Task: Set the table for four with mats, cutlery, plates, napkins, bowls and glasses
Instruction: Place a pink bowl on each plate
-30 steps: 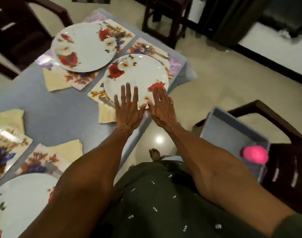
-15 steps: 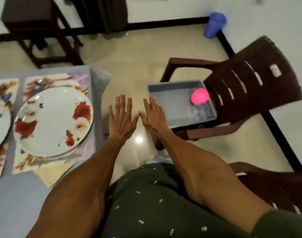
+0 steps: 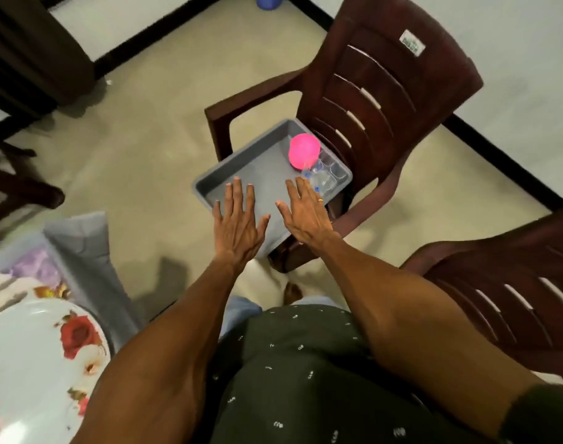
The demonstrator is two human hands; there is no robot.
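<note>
1. A grey tray (image 3: 241,174) sits on the seat of a dark brown plastic chair (image 3: 379,91); it serves as the landmark here.
2. The left hand (image 3: 238,219) hovers over the near left part of the tray, palm down, its grip apart with fingers straight and spread, holding nothing.
3. The right hand (image 3: 305,213) hovers over the near right part of the tray, palm down, its grip likewise apart and empty; a ring shows on one finger.
4. In the far right corner of the tray lies a bright pink bowl (image 3: 303,151), rounded side up.
5. Just beside the bowl, toward the tray's right wall, stand clear glasses (image 3: 321,177); their number cannot be told.
6. Well to the left of the tray and nearer the person, a floral plate (image 3: 33,363) rests on a patterned mat (image 3: 27,277) on the counter (image 3: 78,232), which wears a grey cloth.
7. A second brown chair (image 3: 504,283) stands to the right of the tray, nearer the person.
</note>
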